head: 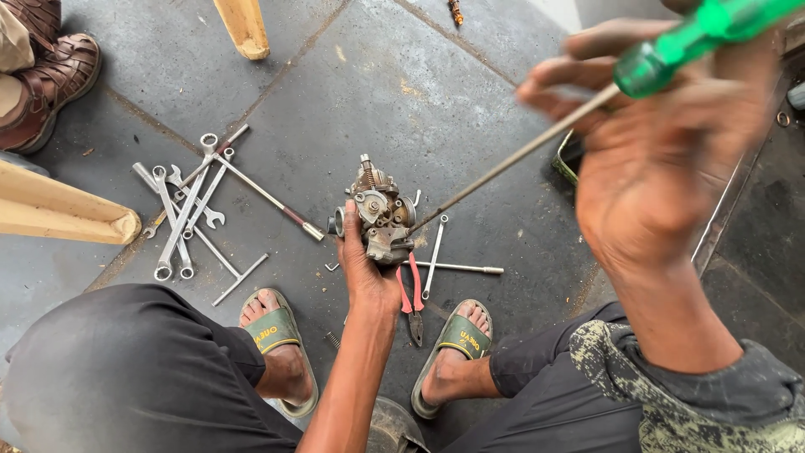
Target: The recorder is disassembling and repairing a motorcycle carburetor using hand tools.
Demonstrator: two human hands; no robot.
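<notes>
Down on the grey floor (470, 109), the left hand (365, 273) props a small metal carburettor (381, 216) upright, fingers wrapped around its lower body from behind so the open face with its brass fittings turns toward the person and stays steady under a tool. The right hand (662, 143), raised close to the camera and blurred, has its fingers closed around the green handle of a long screwdriver (579, 109); the thin shaft slants down and left so that its tip meets the right side of the carburettor, an angle that lets the hand work from above without blocking the view of the part. The carburettor sits between the person's two feet in green slide sandals (272, 331), within easy reach of a crouched body. Just behind the holding hand lie red-handled pliers (411, 298), and to its right a T-handle wrench (453, 267) crossed with a small spanner, all near enough to grab. Farther left, a loose heap of spanners (189, 210) and another T-handle tool are spread flat, well apart from the work. Two pale wooden legs (71, 214) and another person's brown sandal (50, 80) show at the upper left edge.
</notes>
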